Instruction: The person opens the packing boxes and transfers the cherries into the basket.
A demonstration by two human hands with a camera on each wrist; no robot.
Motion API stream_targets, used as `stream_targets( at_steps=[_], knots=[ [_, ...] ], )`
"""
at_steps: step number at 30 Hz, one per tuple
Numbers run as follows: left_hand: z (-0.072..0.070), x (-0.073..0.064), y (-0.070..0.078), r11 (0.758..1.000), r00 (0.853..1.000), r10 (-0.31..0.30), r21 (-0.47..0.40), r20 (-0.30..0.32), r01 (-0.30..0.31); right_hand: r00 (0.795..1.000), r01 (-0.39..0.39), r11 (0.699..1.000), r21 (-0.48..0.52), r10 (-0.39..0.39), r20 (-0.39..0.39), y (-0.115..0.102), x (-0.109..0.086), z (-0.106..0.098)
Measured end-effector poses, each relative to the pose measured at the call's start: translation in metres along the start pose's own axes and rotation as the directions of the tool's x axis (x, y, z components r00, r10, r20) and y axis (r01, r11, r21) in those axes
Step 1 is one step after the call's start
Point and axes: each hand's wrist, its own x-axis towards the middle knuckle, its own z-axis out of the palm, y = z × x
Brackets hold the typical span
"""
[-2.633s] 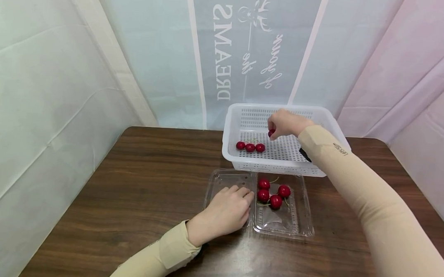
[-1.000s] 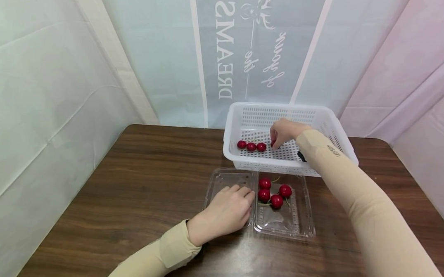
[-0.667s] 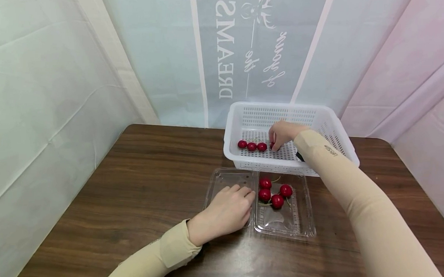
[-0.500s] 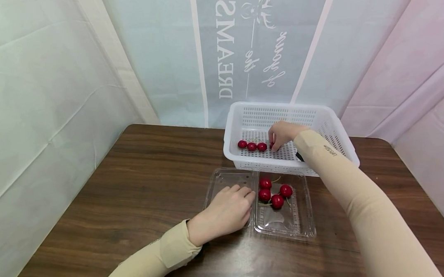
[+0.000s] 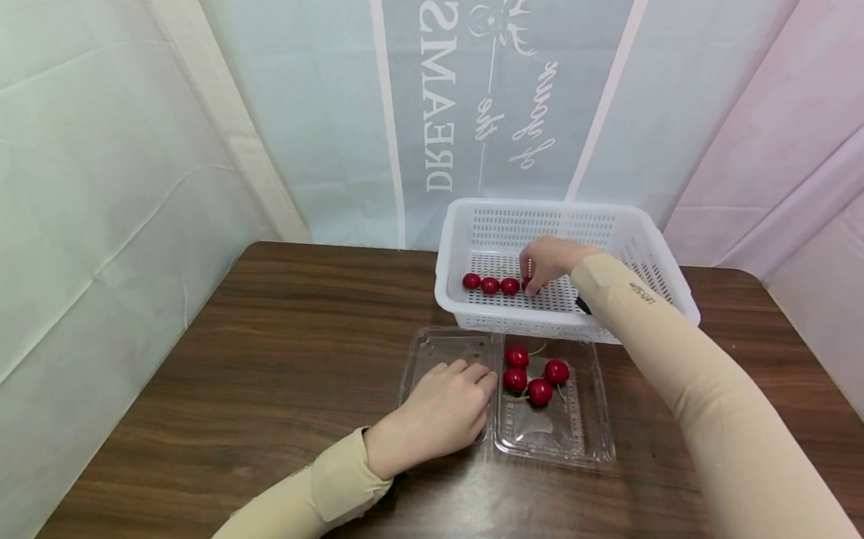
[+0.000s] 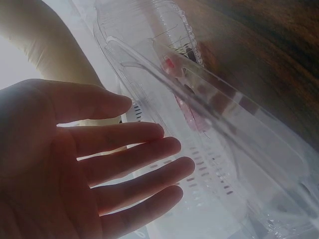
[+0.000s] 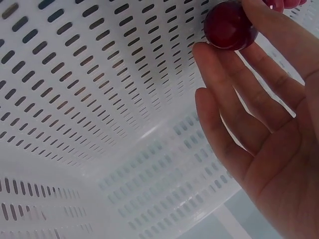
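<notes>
Inside the white basket [image 5: 466,310], my right hand [image 5: 551,259] pinches a dark red cherry [image 7: 229,26] between thumb and fingers, low over the slotted floor. To its left, a row of 3 cherries [image 5: 490,286] lies on the basket floor. My left hand [image 5: 436,410] rests over the lid half of a clear plastic clamshell box [image 5: 540,447]. In the left wrist view the fingers [image 6: 144,154] of that hand are spread and fairly straight, holding nothing. Several stemmed cherries [image 5: 538,391] sit in the box's right half.
The brown wooden table [image 5: 276,351] carries both containers, with the clamshell box just in front of the basket. A printed curtain [image 5: 511,120] hangs behind the table, and pale sheeting [image 5: 102,207] closes off the sides.
My right hand has lowered the cherry toward the basket floor, then shifted slightly left, close to the row. My left hand and the box's cherries have stayed put.
</notes>
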Motion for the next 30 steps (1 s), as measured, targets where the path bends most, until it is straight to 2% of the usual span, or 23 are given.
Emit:
stream_targets(
  at_steps=[30],
  knots=[
    [-0.0005,-0.0011,-0.0015,1.000,1.000,0.005,-0.003,-0.013,-0.005,0.999,0.036,0.999,-0.028,-0.036,-0.012,-0.0005,0.0031,0.0012]
  ],
)
